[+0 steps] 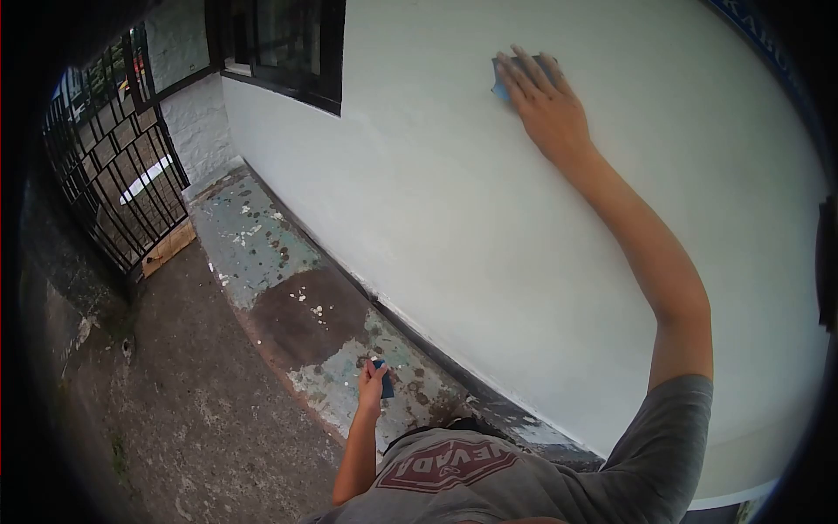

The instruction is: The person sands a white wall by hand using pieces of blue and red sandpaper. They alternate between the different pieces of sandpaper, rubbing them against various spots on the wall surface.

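High on the pale wall [419, 166], my right hand [552, 113] is spread over a blue sheet that looks like sandpaper [499, 90], pressing it flat against the surface. Its curled left edge and a strip at the top right show beyond the fingers; the rest is covered. Pale dust coats the fingers. Low in front of my body, my left hand [372, 384] is closed around a small dark blue flat piece [388, 385], apart from the wall. What kind of thing this piece is cannot be made out.
A paint-spotted concrete ledge [262, 231] runs along the wall's foot. Rough concrete ground [209, 349] lies to its left. A black metal gate [113, 157] and a dark-framed window [284, 52] are at the upper left. A blue lettered sign [768, 44] edges the upper right.
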Tool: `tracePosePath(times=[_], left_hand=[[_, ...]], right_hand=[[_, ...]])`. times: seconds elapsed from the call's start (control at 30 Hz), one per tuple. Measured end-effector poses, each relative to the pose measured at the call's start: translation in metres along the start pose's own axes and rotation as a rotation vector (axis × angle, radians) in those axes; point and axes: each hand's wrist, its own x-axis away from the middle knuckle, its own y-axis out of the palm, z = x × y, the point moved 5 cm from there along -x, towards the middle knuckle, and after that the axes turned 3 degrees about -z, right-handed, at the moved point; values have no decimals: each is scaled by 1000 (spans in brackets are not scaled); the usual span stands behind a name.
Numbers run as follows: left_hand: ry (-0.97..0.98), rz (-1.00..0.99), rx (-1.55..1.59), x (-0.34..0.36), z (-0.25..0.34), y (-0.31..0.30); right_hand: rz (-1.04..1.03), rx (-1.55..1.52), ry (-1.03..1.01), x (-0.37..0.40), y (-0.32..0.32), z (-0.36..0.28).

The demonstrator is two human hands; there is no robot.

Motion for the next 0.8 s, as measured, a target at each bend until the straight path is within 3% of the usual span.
tracePosePath(times=[0.07, 0.3, 0.5, 0.7, 0.8], left_hand=[[11, -17, 8, 5, 6, 8], [10, -49, 43, 7, 10, 13], [10, -26, 47, 2, -3, -8], [16, -28, 27, 1, -4, -14], [11, 0, 9, -1, 3, -15]], right_hand=[[42, 39, 103, -14, -9, 15], [-71, -56, -118, 17, 17, -43], [76, 79, 99, -11, -11, 19], [5, -26, -54, 14, 26, -49], [94, -9, -2, -2, 1, -4]])
